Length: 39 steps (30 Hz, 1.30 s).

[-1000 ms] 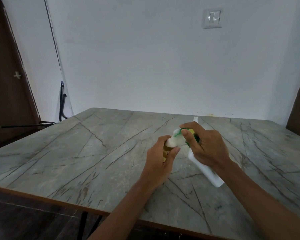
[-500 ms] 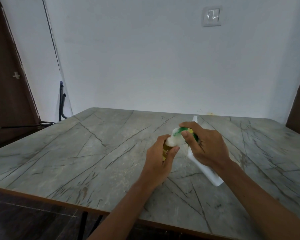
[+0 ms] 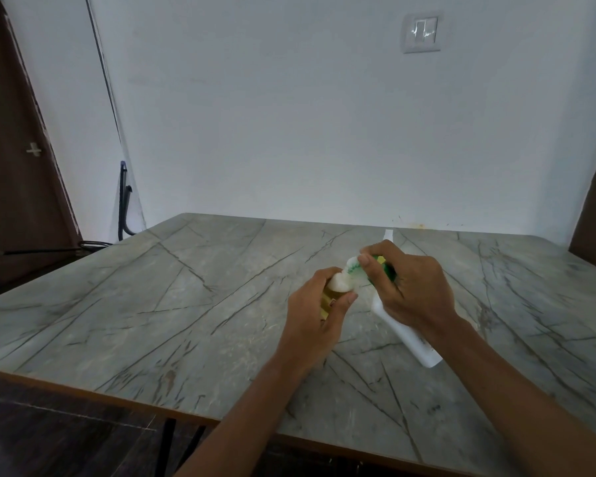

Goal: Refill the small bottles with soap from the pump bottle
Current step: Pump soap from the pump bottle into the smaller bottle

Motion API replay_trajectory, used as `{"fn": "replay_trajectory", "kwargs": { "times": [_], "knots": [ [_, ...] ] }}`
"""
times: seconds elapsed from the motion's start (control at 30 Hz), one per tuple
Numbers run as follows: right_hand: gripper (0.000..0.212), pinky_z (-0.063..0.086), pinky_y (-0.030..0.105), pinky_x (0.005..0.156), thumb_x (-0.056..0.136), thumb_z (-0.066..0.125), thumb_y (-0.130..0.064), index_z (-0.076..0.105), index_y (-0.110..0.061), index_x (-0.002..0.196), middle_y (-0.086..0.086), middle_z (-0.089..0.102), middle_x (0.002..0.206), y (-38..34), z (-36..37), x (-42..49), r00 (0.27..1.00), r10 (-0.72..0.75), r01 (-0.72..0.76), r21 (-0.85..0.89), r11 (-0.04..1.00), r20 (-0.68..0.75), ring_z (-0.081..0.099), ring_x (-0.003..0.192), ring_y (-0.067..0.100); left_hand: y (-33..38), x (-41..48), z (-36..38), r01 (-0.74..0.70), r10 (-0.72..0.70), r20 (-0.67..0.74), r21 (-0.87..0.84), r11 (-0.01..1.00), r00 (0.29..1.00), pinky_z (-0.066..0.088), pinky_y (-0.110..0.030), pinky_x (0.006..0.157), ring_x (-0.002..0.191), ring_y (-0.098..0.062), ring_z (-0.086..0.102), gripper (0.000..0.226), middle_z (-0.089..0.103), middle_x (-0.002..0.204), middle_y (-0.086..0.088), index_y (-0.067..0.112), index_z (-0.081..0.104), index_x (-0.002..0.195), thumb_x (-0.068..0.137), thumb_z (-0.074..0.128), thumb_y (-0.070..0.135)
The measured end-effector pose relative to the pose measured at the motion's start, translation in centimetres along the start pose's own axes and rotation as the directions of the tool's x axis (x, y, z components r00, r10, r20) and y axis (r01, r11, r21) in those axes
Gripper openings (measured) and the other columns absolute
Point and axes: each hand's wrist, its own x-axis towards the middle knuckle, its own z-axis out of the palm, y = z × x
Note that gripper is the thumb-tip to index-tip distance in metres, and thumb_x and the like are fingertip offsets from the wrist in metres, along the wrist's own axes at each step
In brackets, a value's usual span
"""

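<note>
**A:** Where is the small bottle?

**B:** The small bottle (image 3: 327,303) sits inside the left hand (image 3: 315,321), with fingers and thumb curled round it. Only a strip of yellow label and its white top show. It is held over the middle of the table (image 3: 152,304).

**A:** And the other one?

**B:** The right hand (image 3: 412,290) grips the pump bottle (image 3: 408,337), which is tilted. Its white base points down and back toward the person, and its green-and-white upper end meets the small bottle's top.

**A:** What can't you make out?

**B:** The right hand covers the bottle's middle, so how the green part joins the white body is hidden. I cannot tell whether the base touches the table. A thin white tip (image 3: 388,234) pokes up just behind the right knuckles, and what it belongs to is unclear.

**A:** The arms?

**B:** Both forearms reach in from the lower edge and the wrists converge. The left thumb lies by the white top, and the right index finger arches over the green end.
</note>
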Motion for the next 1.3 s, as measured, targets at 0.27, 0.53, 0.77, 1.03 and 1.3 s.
{"fn": "replay_trajectory", "kwargs": {
  "times": [0.27,0.53,0.77,1.03,1.3],
  "knots": [
    [0.053,0.028,0.016,0.045,0.102,0.028,-0.055,0.067,-0.020,0.107,-0.008,0.050,0.047,-0.31,-0.21,-0.07,1.000,0.006,-0.005,-0.030,1.000,0.030,0.042,0.040,0.006,0.17,0.22,-0.31,0.007,-0.006,-0.071,0.008,1.000,0.997,0.046,-0.005,0.070,0.086,0.001,0.060,0.033,0.063,0.094,0.013,0.012,0.063,0.113,0.086,0.068,0.031],
    [0.048,0.025,0.015,0.043,0.100,0.034,-0.057,0.065,-0.023,0.085,-0.009,0.047,0.044,-0.13,0.15,0.34,0.999,0.032,-0.032,0.001,0.999,0.031,0.038,0.036,0.006,-0.12,0.07,-0.46,-0.021,0.022,-0.047,0.020,1.000,0.999,0.048,-0.007,0.073,0.086,0.001,0.061,0.039,0.064,0.099,0.013,0.010,0.065,0.114,0.085,0.064,0.036],
    [0.055,0.024,0.012,0.044,0.101,0.028,-0.057,0.067,-0.019,0.100,-0.011,0.047,0.047,-0.42,-0.19,0.03,0.999,0.013,-0.010,-0.059,0.998,0.046,0.039,0.039,0.005,-0.02,0.12,-0.29,0.004,-0.003,-0.055,0.017,1.000,0.998,0.046,-0.005,0.071,0.084,0.007,0.059,0.034,0.061,0.096,0.015,0.012,0.062,0.115,0.087,0.067,0.031],
    [0.056,0.027,0.017,0.044,0.099,0.029,-0.061,0.068,-0.020,0.096,-0.006,0.047,0.043,-0.29,0.15,0.27,0.999,0.024,-0.023,-0.036,0.999,0.042,0.042,0.035,0.009,-0.11,0.13,-0.36,0.012,-0.011,-0.041,0.018,1.000,0.999,0.047,-0.007,0.069,0.084,0.000,0.060,0.034,0.062,0.095,0.014,0.012,0.061,0.115,0.088,0.063,0.033],
    [0.055,0.027,0.016,0.042,0.099,0.035,-0.058,0.069,-0.017,0.084,-0.008,0.046,0.043,-0.26,-0.02,0.30,1.000,-0.017,0.018,-0.073,0.997,0.015,0.038,0.036,0.007,-0.12,-0.20,-0.16,0.015,-0.015,0.014,0.010,1.000,1.000,0.047,-0.008,0.067,0.081,-0.003,0.059,0.036,0.061,0.093,0.013,0.013,0.059,0.114,0.089,0.059,0.038]
  ]
}}
